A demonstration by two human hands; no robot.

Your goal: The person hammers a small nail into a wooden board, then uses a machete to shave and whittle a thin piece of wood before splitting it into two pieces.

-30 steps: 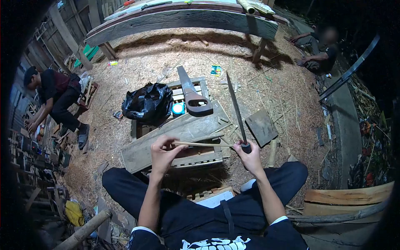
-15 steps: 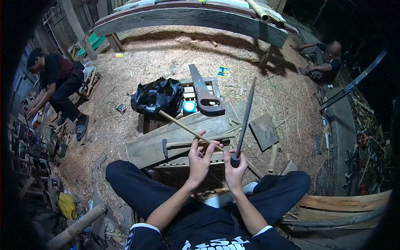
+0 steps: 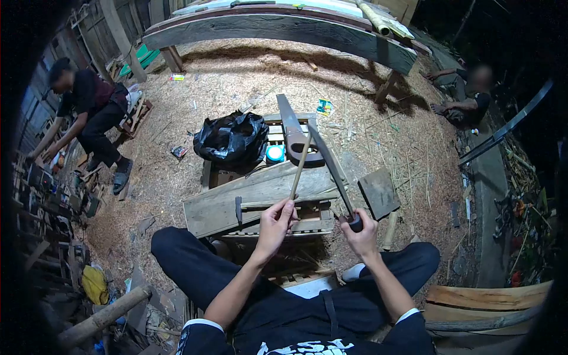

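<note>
My left hand point(image 3: 274, 228) pinches the lower end of a thin wooden stick point(image 3: 300, 171), which points up and away from me. In my right hand point(image 3: 362, 235) is the dark handle of a long, narrow-bladed knife point(image 3: 332, 168), its blade slanting up to the left. The blade's tip overlaps the stick's upper end in this view. Beyond both hands, a grey board point(image 3: 216, 204) lies across a low slatted wooden stand point(image 3: 305, 121). On the stand are a handsaw point(image 3: 290, 118), a black plastic bag point(image 3: 231, 139) and a round blue-and-white item point(image 3: 274, 154). A small dark-headed tool point(image 3: 238, 210) rests on the board.
A person point(image 3: 89, 115) sits at the left, bent forward, and another person point(image 3: 467, 97) sits at the far right. A long wooden bench point(image 3: 278, 36) spans the back. Shavings cover the ground, with a square board point(image 3: 378, 192) to the right. A curved metal strip point(image 3: 509, 127) juts in at right.
My hands have moved apart, the right one outward. The stick has swung from leaning left to nearly upright, and its lower end no longer reaches my right hand. The knife now tilts left.
</note>
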